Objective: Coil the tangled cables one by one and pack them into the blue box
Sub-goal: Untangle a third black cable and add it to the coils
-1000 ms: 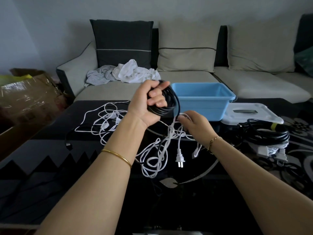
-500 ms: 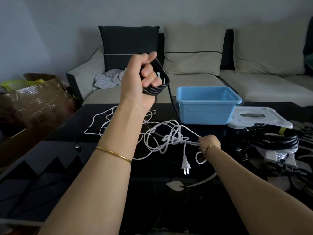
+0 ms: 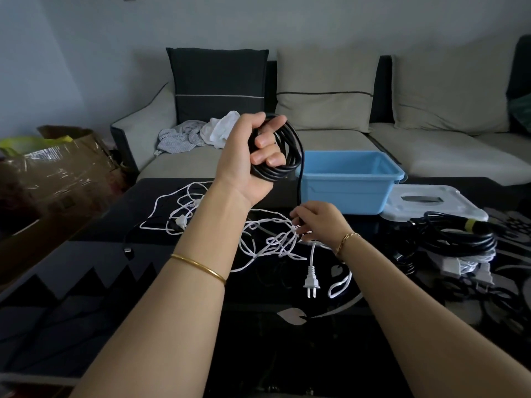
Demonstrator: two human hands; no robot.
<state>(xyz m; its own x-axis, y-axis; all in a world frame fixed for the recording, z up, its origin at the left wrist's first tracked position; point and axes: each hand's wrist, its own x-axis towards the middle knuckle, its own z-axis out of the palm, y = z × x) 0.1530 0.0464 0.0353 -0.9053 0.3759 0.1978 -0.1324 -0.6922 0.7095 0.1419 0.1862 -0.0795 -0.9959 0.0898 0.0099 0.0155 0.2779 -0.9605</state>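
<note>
Winding is progressing: left hand, fingers curled round the black coil, is lowering while right hand is now pinching the trailing strand.

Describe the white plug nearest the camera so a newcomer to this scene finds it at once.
On the dark table before the sofa, find the right hand at the white cable tangle. Nearer the camera than that hand lies the white plug, cord running up toward the tangle. Unlike the plugs beneath the black cables at right, it lies alone, pins toward the camera.
</note>
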